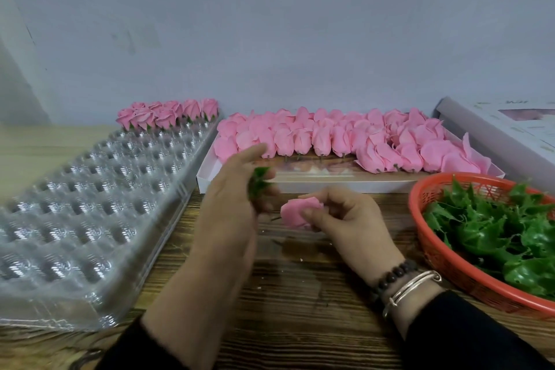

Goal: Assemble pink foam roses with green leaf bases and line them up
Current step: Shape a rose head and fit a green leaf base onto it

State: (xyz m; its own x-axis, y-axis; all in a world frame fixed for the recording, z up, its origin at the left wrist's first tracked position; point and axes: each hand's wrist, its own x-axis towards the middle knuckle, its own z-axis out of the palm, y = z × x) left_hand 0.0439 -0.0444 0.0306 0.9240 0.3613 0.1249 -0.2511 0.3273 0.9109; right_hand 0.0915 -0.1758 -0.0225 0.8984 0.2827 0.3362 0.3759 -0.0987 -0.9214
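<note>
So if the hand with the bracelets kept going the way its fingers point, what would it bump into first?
Probably the left hand, which pinches a green leaf base. The right hand holds a pink rose with its fingers aimed leftward at it; depth is hard to judge.

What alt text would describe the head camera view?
Left hand pinches a green leaf while right hand holds a pink rose over a wooden table. Behind: box of roses, clear tray, red basket.

Wall (pixel 270 24): plain pale grey, a few faint scuffs at left.
Table (pixel 294 288): dark wood grain near; lighter tan surface far left.
Light: soft bright patch high on the wall, centre.
</note>
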